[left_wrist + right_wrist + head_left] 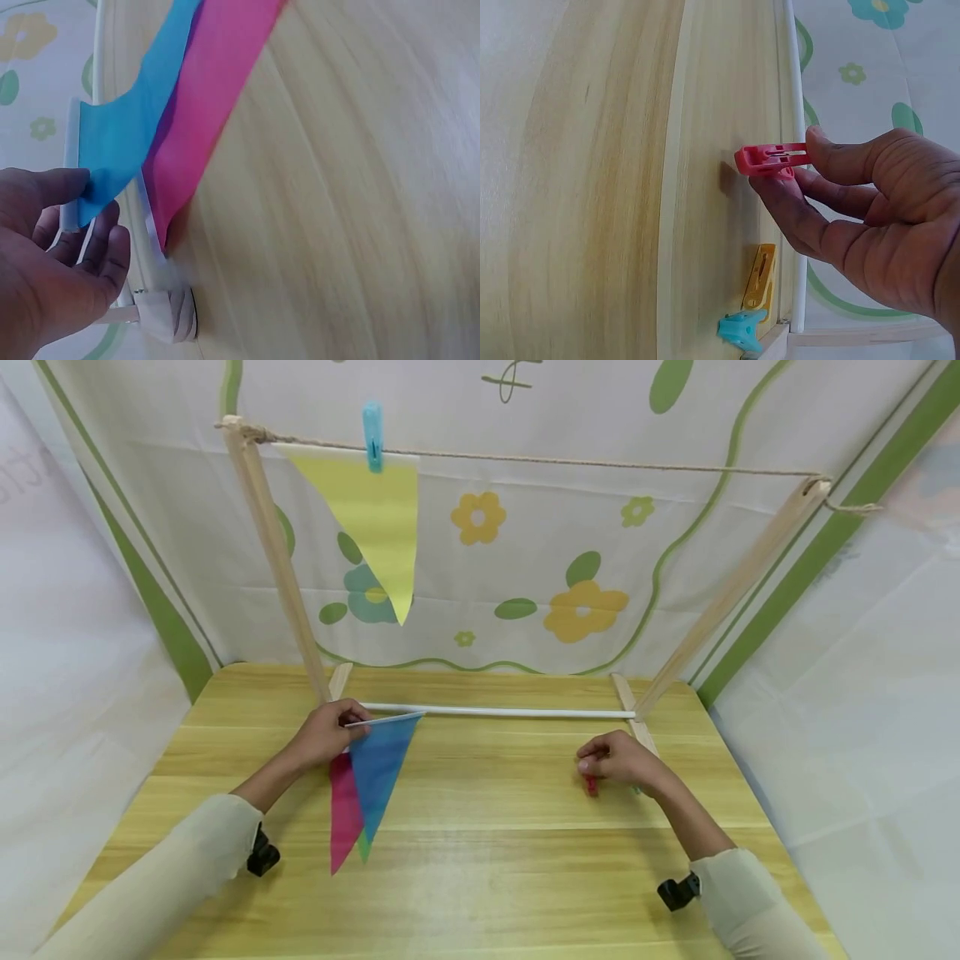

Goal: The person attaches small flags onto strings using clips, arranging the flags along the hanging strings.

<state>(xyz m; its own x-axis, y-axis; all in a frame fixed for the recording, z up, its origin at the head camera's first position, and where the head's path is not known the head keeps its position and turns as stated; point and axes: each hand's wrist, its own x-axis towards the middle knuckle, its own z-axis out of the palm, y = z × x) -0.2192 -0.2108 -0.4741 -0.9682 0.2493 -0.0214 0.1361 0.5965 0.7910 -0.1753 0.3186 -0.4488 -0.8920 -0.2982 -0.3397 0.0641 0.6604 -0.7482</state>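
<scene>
My left hand (322,735) pinches a blue triangular pennant (384,764) by its white top edge, near the left post. Beneath it lie a pink pennant (345,810) and a green one, of which only the tip (364,847) shows. Between thumb and fingers, my right hand (624,762) holds a red clothespin (761,160) over the right side of the table. An orange clothespin (760,276) and a teal clothespin (740,330) lie below that hand. A yellow pennant (382,518) hangs from the twine (570,462), clipped by a light-blue clothespin (373,431).
The twine runs between two wooden posts, the left post (273,552) and the right post (735,593). A white rod (495,712) joins their bases low over the wooden table (480,877). Behind stands a flower-patterned cloth (540,560).
</scene>
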